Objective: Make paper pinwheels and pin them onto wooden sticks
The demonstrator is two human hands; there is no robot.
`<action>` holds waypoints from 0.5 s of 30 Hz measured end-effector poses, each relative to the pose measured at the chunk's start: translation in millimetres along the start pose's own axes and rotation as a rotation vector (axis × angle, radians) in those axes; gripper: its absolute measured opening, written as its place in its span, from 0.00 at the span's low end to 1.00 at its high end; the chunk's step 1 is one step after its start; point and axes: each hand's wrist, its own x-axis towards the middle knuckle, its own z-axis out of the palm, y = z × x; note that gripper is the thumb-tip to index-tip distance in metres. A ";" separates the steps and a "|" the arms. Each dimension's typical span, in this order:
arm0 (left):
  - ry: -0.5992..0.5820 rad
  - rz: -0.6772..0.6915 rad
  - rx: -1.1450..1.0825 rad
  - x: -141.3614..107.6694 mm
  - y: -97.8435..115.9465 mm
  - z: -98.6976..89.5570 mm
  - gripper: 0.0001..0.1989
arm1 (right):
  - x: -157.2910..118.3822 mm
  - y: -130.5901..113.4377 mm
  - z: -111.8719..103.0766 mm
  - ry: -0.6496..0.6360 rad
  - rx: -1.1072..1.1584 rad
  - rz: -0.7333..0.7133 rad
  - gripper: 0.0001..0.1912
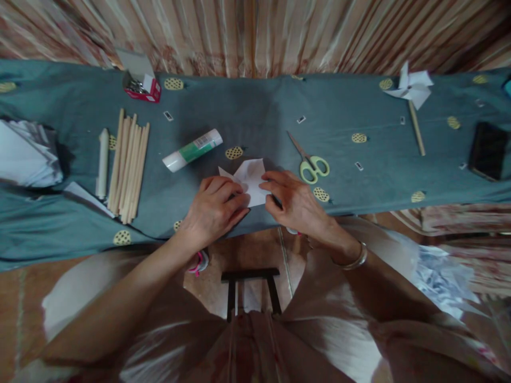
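A small piece of white paper, partly folded with pointed corners, lies on the cloth-covered table in front of me. My left hand has its curled fingers on the paper's left side, covering part of it. On the other side, my right hand grips the paper's right edge with bent fingers. Green-handled scissors rest just beyond my right hand, blades pointing away. A glue stick with a green label lies on its side past my left hand.
Left of me are wooden sticks, a pale candle-like stick, a stack of white paper and an open red box of small metal pieces. To the right lie a paper pinwheel on a stick and a dark phone.
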 end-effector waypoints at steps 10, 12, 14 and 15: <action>-0.020 0.057 -0.006 2.5 9.4 1.4 0.09 | -1.8 -1.5 -7.3 -0.096 0.021 0.019 0.17; -0.030 0.049 -0.014 2.6 9.6 0.6 0.09 | -2.2 0.0 -9.6 -0.122 0.025 0.008 0.17; -0.017 0.051 -0.013 3.0 9.5 -0.4 0.09 | -2.6 1.8 -12.2 -0.126 0.041 0.010 0.16; -0.006 0.052 -0.013 3.0 9.4 -0.9 0.09 | -2.8 2.9 -13.5 -0.121 0.058 0.014 0.15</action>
